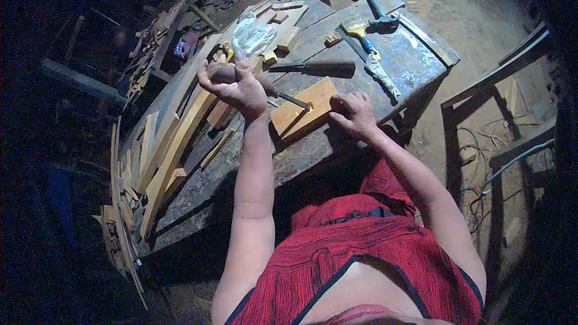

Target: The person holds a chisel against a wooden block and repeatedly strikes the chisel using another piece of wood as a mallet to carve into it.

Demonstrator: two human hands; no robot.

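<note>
My left hand (pixel 238 87) is closed around the wooden handle of a chisel (pixel 293 100), whose rounded handle end shows between thumb and fingers. The metal blade slants down to a small cut in the top of a pale wooden block (pixel 316 97). That block lies near the front edge of the workbench (pixel 241 159). At the block's right end, my right hand (pixel 356 114) grips it with curled fingers. Just beyond my left hand lies a crumpled clear plastic bag (pixel 256 36). Behind the block is a dark, long-handled tool (pixel 319 69).
A hammer (pixel 383 21) and a yellow and blue brush (pixel 359 33) lie at the bench's right, beside a wrapped tool (pixel 380 72). Long boards (pixel 180 144) crowd the left side. Another person (pixel 129 45) is in the dim far left. A wooden frame (pixel 500 84) stands at right.
</note>
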